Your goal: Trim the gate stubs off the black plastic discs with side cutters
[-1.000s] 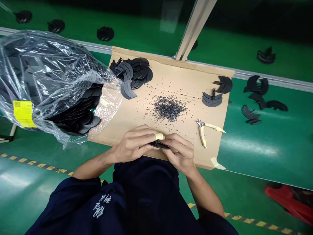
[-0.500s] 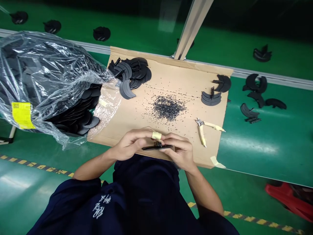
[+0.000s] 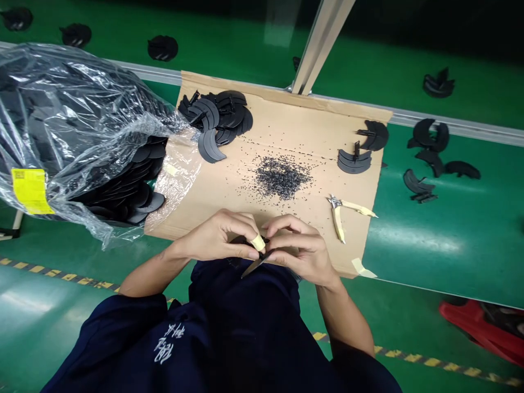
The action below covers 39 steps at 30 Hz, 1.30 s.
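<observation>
Close to my body, at the cardboard's near edge, both hands grip a black curved plastic part. My left hand pinches it from the left between thumb and a finger wrapped in yellow tape. From the right, my right hand holds it with bent fingers and thumb. The part is tilted, and my fingers cover much of it. Just beyond my hands, a heap of small black bits lies on the cardboard sheet. Nippers with yellow-wrapped handles lie spread to the right.
A clear plastic bag full of black parts stands left. A pile of curved parts sits at the cardboard's back left. Two more parts lie back right, and several on the green table. A metal post rises behind.
The black part has turned from lying level to a slanted position between my hands. My left thumb and taped finger have closed in on it near its middle.
</observation>
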{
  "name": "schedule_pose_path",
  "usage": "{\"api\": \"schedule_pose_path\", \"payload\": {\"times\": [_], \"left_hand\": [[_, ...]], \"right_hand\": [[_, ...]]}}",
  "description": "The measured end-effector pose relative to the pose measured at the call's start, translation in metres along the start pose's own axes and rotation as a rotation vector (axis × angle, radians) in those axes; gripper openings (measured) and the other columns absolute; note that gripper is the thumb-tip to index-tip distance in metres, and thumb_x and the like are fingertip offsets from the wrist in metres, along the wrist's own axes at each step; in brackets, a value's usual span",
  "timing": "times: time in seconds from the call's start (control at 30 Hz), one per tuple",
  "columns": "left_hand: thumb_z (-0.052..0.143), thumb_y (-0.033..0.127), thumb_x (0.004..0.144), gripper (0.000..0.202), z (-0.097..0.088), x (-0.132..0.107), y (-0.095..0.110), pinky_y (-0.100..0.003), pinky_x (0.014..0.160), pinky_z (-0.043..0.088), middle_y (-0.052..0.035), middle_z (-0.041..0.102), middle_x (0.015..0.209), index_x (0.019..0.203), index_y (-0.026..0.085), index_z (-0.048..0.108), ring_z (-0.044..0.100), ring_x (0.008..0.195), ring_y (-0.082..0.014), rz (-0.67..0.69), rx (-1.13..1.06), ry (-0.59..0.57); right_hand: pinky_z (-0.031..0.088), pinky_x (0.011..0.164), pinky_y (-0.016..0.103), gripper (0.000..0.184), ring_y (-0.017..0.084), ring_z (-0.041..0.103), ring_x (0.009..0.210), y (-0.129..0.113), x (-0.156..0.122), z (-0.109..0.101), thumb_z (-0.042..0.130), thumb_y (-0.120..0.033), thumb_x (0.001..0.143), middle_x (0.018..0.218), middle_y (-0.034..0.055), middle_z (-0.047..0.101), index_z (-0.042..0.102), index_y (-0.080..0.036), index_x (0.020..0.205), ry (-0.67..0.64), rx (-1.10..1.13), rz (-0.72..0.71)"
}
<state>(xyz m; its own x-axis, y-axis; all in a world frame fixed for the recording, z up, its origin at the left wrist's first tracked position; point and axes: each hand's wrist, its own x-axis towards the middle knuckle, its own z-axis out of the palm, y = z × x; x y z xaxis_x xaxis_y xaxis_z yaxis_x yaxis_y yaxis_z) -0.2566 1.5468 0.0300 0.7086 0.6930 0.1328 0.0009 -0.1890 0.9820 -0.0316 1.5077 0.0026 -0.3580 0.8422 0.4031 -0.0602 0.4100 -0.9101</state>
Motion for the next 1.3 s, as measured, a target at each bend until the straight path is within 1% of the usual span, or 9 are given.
{"api": "schedule_pose_path", "payload": {"times": [0.43,0.63,0.8,0.9,1.0,1.07,1.2,1.23,1.3], "left_hand": [[0.071,0.027,0.096,0.013,0.013,-0.003,-0.002,-0.027,0.079,0.053,-0.0056,0.071,0.083,0.091,0.016,0.074,0.065,0.082,-0.0155,0.060,0.115,-0.004],[0.074,0.044,0.094,0.031,0.025,0.001,-0.011,-0.026,0.076,0.057,-0.0100,0.075,0.088,0.091,0.013,0.079,0.071,0.081,-0.0166,-0.048,-0.167,0.150],[0.062,0.070,0.091,0.061,0.031,0.001,-0.026,-0.033,0.097,0.061,-0.0145,0.077,0.113,0.114,0.016,0.079,0.075,0.105,-0.0235,-0.006,-0.313,0.165],[0.080,0.051,0.086,0.046,0.037,-0.005,-0.038,-0.031,0.097,0.062,-0.0123,0.079,0.116,0.117,0.017,0.077,0.076,0.107,-0.0231,-0.061,-0.123,0.271],[0.075,0.036,0.093,0.025,0.032,-0.006,-0.042,-0.028,0.089,0.064,-0.0095,0.081,0.107,0.108,0.016,0.077,0.078,0.098,-0.0205,-0.071,0.094,0.387],[0.073,0.031,0.095,0.023,0.026,-0.003,-0.026,-0.027,0.085,0.064,-0.0085,0.082,0.104,0.113,0.016,0.076,0.078,0.093,-0.0198,0.024,0.226,0.358],[0.073,0.030,0.094,0.018,0.038,0.003,0.052,-0.033,0.083,0.067,-0.0034,0.080,0.093,0.111,0.025,0.078,0.076,0.083,-0.0208,0.131,0.368,-0.018],[0.074,0.031,0.093,0.009,0.047,0.004,0.073,-0.033,0.080,0.068,-0.0019,0.078,0.083,0.100,0.029,0.079,0.075,0.079,-0.0209,0.042,0.389,0.019],[0.067,0.027,0.097,0.014,0.065,0.007,0.107,-0.034,0.074,0.070,-0.0045,0.075,0.077,0.103,0.032,0.078,0.074,0.080,-0.0225,-0.078,0.403,0.124]], "right_hand": [[0.066,0.083,0.038,0.011,0.022,0.073,0.100,0.005,-0.010,0.000,0.075,-0.028,0.093,0.097,0.0078,0.067,0.080,-0.020,0.098,0.085,-0.100,-0.051],[0.067,0.074,0.040,0.016,0.024,0.074,0.094,0.012,-0.015,0.011,0.075,-0.023,0.093,0.097,0.0076,0.067,0.079,-0.023,0.108,0.301,-0.219,-0.243],[0.066,0.074,0.038,0.024,0.023,0.073,0.092,0.009,-0.015,0.009,0.077,-0.015,0.089,0.101,0.0077,0.069,0.078,-0.024,0.112,0.354,-0.447,-0.251],[0.064,0.082,0.038,0.019,0.022,0.071,0.098,0.007,-0.018,-0.004,0.075,-0.022,0.093,0.108,0.0098,0.070,0.076,-0.022,0.112,0.249,-0.547,-0.141],[0.059,0.098,0.052,0.041,0.030,0.063,0.121,0.009,-0.031,-0.033,0.074,-0.041,0.093,0.128,0.0153,0.065,0.067,-0.022,0.129,0.171,-0.774,-0.011],[0.050,0.106,0.064,0.059,0.038,0.054,0.133,0.013,-0.045,-0.059,0.075,-0.050,0.091,0.139,0.0198,0.058,0.059,-0.021,0.140,0.214,-1.013,0.120],[0.045,0.105,0.070,0.075,0.047,0.050,0.131,0.027,-0.068,-0.102,0.074,-0.057,0.088,0.138,0.0261,0.055,0.054,-0.015,0.146,0.246,-1.239,0.335],[0.047,0.102,0.066,0.072,0.045,0.055,0.124,0.031,-0.070,-0.108,0.073,-0.058,0.089,0.133,0.0255,0.058,0.056,-0.016,0.145,0.246,-1.242,0.351],[0.049,0.096,0.061,0.063,0.042,0.059,0.113,0.037,-0.069,-0.114,0.072,-0.058,0.089,0.123,0.0246,0.062,0.063,-0.018,0.138,0.271,-1.254,0.343]]}}
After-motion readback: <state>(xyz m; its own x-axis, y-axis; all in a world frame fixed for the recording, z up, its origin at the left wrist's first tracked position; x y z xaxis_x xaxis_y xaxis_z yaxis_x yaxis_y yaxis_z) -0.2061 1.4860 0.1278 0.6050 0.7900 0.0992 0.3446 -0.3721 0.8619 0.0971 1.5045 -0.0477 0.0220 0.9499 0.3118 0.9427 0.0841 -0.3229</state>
